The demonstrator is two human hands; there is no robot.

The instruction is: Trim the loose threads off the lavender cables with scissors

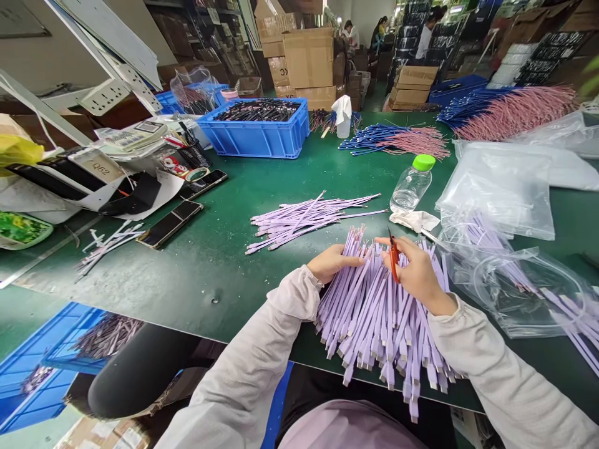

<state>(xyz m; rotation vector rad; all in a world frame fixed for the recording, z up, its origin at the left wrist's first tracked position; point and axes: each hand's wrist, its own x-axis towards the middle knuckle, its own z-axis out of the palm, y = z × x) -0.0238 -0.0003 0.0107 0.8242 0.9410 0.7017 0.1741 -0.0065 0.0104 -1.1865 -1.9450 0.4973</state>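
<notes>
Gripping orange-handled tool, right hand curled, left hand pinching flat, metal-tipped lilac cables, glossy green tabletop.

Lilac flat cables are heaped in a thick, loose fan at the near edge of the counter. Silver-tipped connector ends are pointed toward the near side, staggered, some hung past the edge. Thin reddish wire ends are pointed to the far side. Strands are overlapped, a few crossed. Orange-handled snips are gripped in the right hand, held roughly upright over the cables' far part, dark tip pointed away. Blade opening can't be made out.
</notes>
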